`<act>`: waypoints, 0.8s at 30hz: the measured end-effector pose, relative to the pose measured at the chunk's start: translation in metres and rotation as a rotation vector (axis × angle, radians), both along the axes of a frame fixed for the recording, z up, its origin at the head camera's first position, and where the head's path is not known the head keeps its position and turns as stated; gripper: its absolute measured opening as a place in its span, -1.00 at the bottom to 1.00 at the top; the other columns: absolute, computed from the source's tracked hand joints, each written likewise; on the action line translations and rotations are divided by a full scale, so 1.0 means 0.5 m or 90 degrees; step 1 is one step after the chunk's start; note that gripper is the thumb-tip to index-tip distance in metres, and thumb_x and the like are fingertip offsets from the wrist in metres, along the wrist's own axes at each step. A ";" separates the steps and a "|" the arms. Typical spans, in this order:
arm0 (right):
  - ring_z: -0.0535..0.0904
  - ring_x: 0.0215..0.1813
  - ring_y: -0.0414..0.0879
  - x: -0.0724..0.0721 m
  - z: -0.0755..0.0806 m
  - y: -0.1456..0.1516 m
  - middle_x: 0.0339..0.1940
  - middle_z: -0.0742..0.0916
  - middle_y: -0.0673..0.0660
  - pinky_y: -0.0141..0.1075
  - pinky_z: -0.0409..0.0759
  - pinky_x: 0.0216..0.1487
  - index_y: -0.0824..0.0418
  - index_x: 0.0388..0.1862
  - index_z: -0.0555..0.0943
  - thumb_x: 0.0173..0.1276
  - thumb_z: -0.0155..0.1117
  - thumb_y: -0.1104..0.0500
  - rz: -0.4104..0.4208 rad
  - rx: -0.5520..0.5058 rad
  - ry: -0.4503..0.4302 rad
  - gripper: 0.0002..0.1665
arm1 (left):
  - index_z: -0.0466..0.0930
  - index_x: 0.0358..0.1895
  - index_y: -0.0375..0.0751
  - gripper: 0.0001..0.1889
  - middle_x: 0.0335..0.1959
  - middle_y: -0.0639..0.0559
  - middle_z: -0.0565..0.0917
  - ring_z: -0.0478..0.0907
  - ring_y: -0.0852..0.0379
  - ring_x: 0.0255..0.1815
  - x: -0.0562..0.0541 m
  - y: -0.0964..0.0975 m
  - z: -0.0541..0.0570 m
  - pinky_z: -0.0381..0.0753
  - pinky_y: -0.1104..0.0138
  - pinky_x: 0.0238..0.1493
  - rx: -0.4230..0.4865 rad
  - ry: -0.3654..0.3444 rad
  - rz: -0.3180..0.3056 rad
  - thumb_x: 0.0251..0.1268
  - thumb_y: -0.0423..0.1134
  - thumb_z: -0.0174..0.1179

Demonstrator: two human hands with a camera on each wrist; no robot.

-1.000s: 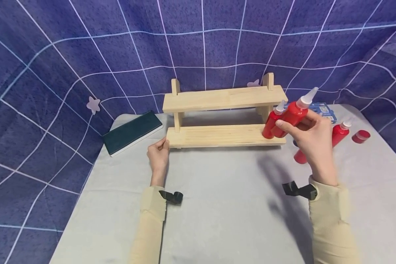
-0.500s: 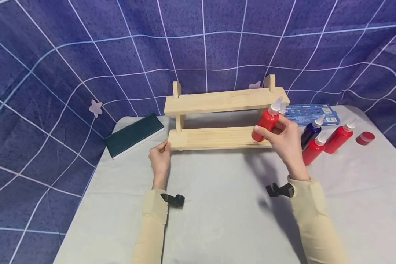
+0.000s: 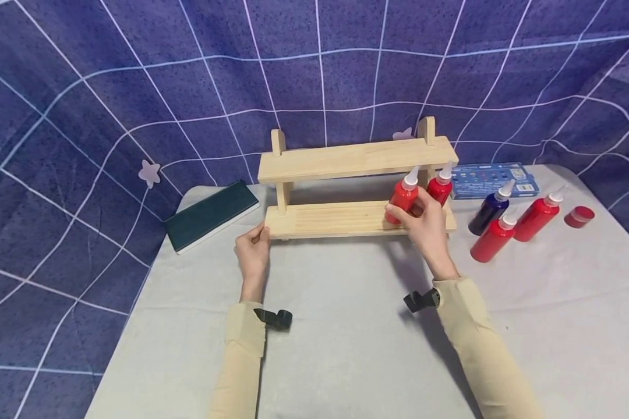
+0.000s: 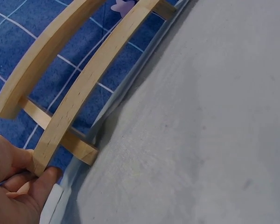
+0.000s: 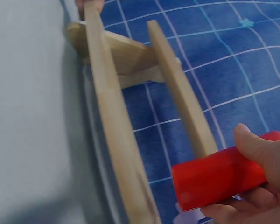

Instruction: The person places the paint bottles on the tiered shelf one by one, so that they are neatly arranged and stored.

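Steadiness from the left hand (image 3: pixel 252 251), pinching the pale wooden two-tier shelf (image 3: pixel 356 157) at its nine-o'clock end, should let the right hand (image 3: pixel 427 231), gripping a red cylindrical plastic bottle (image 3: pixel 402 196) at the three-o'clock half of the lower board (image 3: pixel 340 218), settle it squarely without nudging the matching bottle (image 3: pixel 440 188) at three o'clock.

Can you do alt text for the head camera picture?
A person's right hand holds a red bottle beside another red bottle at a wooden shelf's lower board, while the left hand pinches its left end. On the table to the right are two red bottles and a blue one.
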State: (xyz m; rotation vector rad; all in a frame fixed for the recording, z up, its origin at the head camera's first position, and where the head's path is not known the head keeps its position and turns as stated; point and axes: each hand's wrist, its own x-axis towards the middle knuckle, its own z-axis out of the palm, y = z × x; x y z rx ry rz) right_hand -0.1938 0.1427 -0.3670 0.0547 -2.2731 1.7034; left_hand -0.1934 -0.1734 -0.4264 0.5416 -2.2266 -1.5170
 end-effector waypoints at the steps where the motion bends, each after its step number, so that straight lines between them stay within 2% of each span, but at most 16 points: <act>1: 0.66 0.06 0.06 -0.003 -0.004 -0.001 0.01 0.72 0.31 -0.23 0.59 0.16 0.37 0.13 0.55 0.20 0.45 0.29 -0.001 -0.001 -0.002 -0.49 | 0.67 0.07 -0.26 -0.73 -0.13 -0.23 0.74 0.71 0.03 -0.20 0.000 0.000 0.000 0.50 0.67 -0.44 0.001 0.001 0.000 0.36 -0.31 0.21; 4: 0.65 0.09 0.11 -0.010 -0.016 -0.002 0.02 0.71 0.33 -0.15 0.57 0.18 0.37 0.15 0.54 0.21 0.44 0.30 -0.009 -0.002 -0.009 -0.48 | 0.67 0.07 -0.27 -0.73 -0.13 -0.23 0.74 0.71 0.01 -0.19 0.000 0.000 -0.001 0.50 0.67 -0.44 0.003 0.001 -0.004 0.36 -0.31 0.21; 9: 0.65 0.08 0.11 -0.017 -0.029 -0.004 0.03 0.70 0.34 -0.14 0.56 0.20 0.37 0.17 0.53 0.22 0.42 0.32 -0.007 -0.003 -0.015 -0.47 | 0.66 0.07 -0.31 -0.72 -0.09 -0.26 0.72 0.72 -0.03 -0.14 0.000 -0.002 0.000 0.51 0.69 -0.41 0.000 0.006 -0.007 0.36 -0.31 0.20; 24: 0.65 0.07 0.15 -0.019 -0.035 -0.011 0.03 0.70 0.35 -0.09 0.58 0.17 0.38 0.17 0.52 0.21 0.43 0.32 -0.015 0.022 -0.012 -0.46 | 0.67 0.06 -0.31 -0.74 -0.12 -0.26 0.73 0.72 -0.03 -0.16 0.001 0.001 0.000 0.51 0.67 -0.41 -0.010 0.015 0.000 0.37 -0.32 0.20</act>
